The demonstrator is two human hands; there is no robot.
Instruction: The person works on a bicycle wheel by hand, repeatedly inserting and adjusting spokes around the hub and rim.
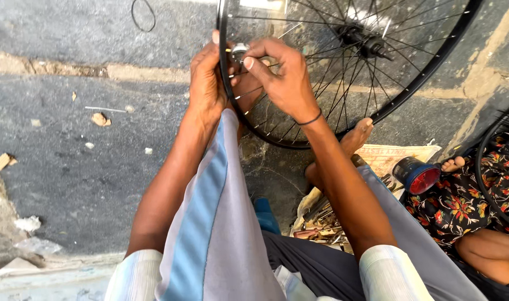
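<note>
Both hands [210, 83] [282, 78] grip the wheel rim [427, 69], perhaps pinching a spoke nipple [239, 51]

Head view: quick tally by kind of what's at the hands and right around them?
Hands: 2, left hand and right hand, both at the rim
Wheel: 1
Hub: 1
Small metal tool between the fingers: 1
Red-capped can: 1
Pile of tools: 1
Total: 7

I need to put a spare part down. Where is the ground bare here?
Bare pavement left of the left forearm, with only small debris. Crowded on the right: tool pile, red-capped container, another person's patterned cloth. Ahead, the wheel fills the space.
</note>
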